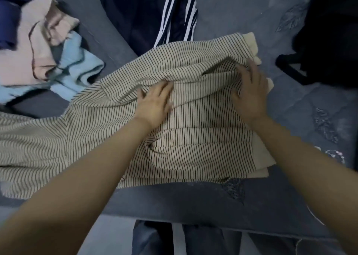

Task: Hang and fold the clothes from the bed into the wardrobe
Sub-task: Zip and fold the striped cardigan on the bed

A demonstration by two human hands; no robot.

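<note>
A cream shirt with thin dark stripes lies spread across the blue-grey bed, one part folded over toward the right. My left hand rests on the middle of the shirt, its fingers pinching a raised fold of cloth. Farther right, my right hand grips the same bunched fold near the shirt's upper right edge. Both forearms reach in from the bottom of the view.
A heap of pink and light-blue clothes lies at the upper left. Dark navy trousers with white side stripes lie behind the shirt. A black garment or bag sits at the upper right. My jeans-clad legs stand at the bed's near edge.
</note>
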